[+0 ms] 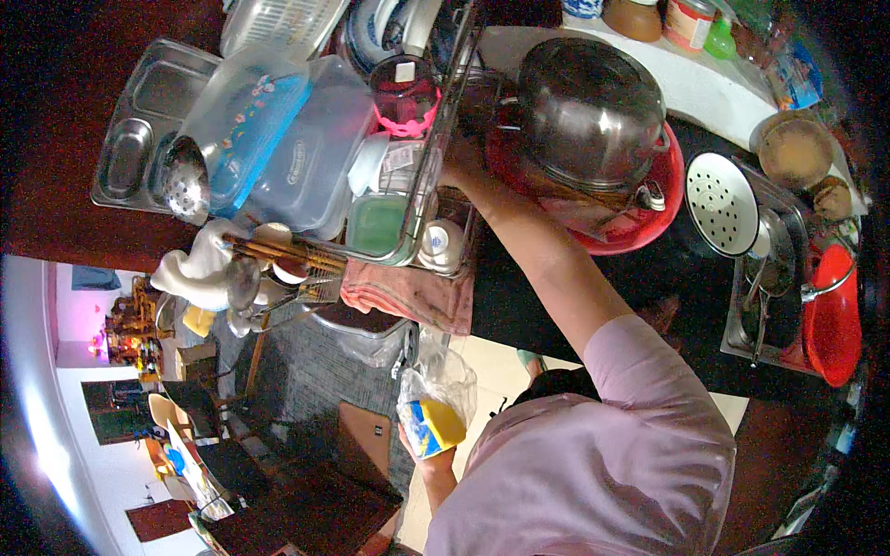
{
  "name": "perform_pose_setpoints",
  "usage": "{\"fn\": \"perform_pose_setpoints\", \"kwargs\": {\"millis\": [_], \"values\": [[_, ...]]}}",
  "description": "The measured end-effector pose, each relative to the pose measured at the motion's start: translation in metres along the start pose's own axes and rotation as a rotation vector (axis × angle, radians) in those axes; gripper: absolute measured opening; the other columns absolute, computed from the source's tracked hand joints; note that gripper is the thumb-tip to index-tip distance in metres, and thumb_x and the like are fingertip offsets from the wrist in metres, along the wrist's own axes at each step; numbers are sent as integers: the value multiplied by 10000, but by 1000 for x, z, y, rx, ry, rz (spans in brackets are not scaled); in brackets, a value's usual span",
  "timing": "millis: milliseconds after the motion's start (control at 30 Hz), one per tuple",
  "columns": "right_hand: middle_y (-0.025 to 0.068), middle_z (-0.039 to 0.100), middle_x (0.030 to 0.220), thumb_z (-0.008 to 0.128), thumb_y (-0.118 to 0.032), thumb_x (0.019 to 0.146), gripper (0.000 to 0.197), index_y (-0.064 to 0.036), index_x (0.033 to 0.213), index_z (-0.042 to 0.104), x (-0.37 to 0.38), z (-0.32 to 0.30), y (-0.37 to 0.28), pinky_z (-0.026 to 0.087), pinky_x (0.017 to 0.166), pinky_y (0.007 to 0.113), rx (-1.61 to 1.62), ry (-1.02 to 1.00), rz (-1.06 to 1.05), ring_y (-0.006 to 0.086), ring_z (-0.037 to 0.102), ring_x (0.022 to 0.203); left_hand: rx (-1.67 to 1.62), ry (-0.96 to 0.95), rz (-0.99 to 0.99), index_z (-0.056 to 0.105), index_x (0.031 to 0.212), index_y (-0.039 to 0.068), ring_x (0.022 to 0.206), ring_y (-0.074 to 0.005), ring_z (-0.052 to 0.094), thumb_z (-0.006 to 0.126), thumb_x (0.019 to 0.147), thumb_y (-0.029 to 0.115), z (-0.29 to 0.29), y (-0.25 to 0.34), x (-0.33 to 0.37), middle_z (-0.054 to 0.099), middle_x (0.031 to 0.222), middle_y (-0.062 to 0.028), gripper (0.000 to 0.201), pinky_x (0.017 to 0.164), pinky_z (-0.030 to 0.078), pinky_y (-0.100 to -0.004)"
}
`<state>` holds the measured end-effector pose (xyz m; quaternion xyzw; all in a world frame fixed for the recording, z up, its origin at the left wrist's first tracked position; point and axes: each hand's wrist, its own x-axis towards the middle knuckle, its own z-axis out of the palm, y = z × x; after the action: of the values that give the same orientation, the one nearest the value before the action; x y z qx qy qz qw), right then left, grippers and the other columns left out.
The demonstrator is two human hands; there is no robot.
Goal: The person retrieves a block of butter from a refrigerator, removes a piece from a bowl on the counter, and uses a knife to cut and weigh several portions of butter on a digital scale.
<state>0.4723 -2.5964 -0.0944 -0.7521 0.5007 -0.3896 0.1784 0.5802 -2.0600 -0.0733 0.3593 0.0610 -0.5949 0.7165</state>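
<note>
Low in the middle, my left hand is closed round a yellow-and-blue packet. A crumpled clear plastic bag sits around the packet's top. My right arm stretches up across the dark counter to the wire dish rack. There my right hand lies in shadow at the rack's side, its fingers hidden. Close to it in the rack are a dark cup with a pink band, a green container and a white cup.
Right of my forearm, a steel pot rests in a red basin. Farther right are a white perforated strainer and a sink with ladles. Below the rack hangs an orange cloth; clear plastic boxes fill the rack's left.
</note>
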Motion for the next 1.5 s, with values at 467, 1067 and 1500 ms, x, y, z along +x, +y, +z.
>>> {"fn": "perform_pose_setpoints", "kwargs": {"millis": [467,1067,1500], "values": [[157,595,1169,802,-393,643,826,-50,1309,455,-98,-96,-67,453,937,402,796,30,218,296,570,1087,107,-24,-83,542,1281,201,1161,-267,546,404,862,637,37,-24,17,590,1253,-47,620,973,434,-467],[115,500,1191,917,-218,557,798,-127,1147,387,-357,-241,6,455,932,394,720,-269,442,279,518,1134,68,-8,-149,607,1191,196,990,-240,656,446,853,620,66,-78,38,655,1143,-33,565,734,576,-419],[251,430,1352,917,-298,554,679,-67,915,390,-382,-253,42,468,922,428,190,-80,-6,411,484,1210,-83,-178,-289,549,1247,173,1086,-257,603,463,864,591,68,-98,38,613,1218,-58,574,893,502,-473]]}}
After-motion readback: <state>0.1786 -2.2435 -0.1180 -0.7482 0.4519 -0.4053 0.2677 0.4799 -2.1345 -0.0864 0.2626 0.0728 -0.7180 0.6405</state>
